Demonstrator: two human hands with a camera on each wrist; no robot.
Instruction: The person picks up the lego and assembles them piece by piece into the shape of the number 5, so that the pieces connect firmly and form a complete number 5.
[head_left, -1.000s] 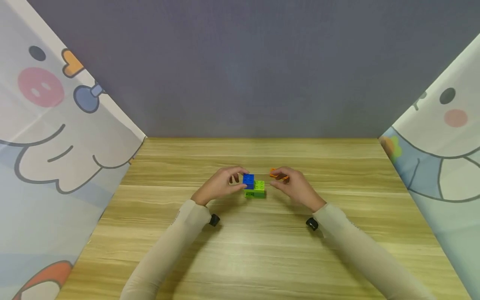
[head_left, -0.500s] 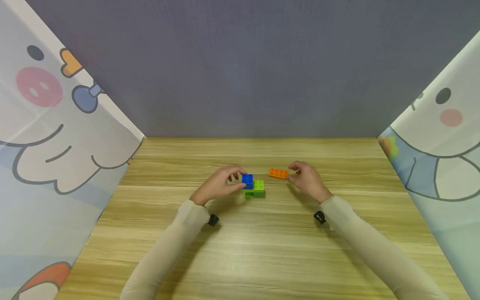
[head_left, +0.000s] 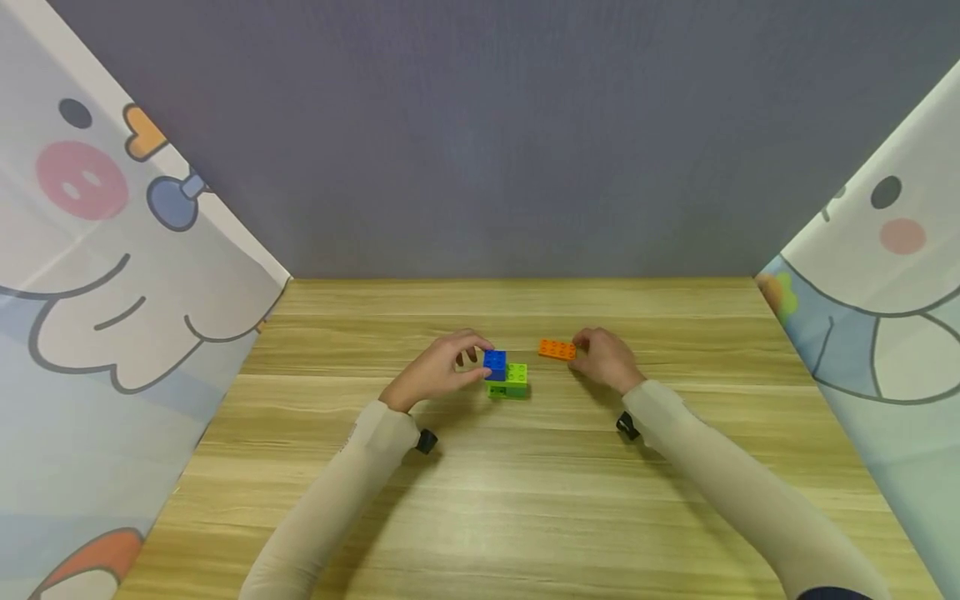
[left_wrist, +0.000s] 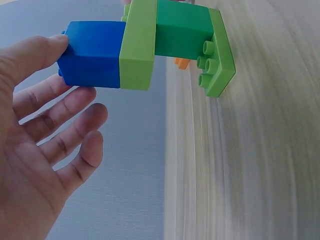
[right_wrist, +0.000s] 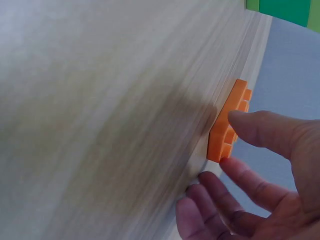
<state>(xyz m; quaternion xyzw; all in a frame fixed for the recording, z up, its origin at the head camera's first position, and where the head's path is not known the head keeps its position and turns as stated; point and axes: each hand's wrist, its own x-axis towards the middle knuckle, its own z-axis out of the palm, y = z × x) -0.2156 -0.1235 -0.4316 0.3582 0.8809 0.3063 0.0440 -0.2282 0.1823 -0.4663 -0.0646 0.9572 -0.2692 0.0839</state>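
At the table's middle stands a small stack of toy building bricks: a light green plate at the base, a dark green brick (left_wrist: pixel 184 30), a light green plate (left_wrist: pixel 138 45) above it, and a blue brick (head_left: pixel 495 365) on top at the left. My left hand (head_left: pixel 435 369) pinches the blue brick between thumb and forefinger; its other fingers hang loosely below in the left wrist view. To the right of the stack, a flat orange brick (head_left: pixel 557 349) lies studs up. My right hand (head_left: pixel 606 360) has thumb and forefinger at its right end, pinching it.
The wood-grain table (head_left: pixel 480 517) extends around both hands. A grey panel (head_left: pixel 480 150) rises behind it, and cloth with cartoon prints (head_left: pixel 172 275) lines both sides. A dark camera (head_left: pixel 426 441) sits at each wrist.
My right hand drew back rightward from over the orange brick, uncovering it, then closed in at its right end. The left hand keeps its hold on the blue brick.
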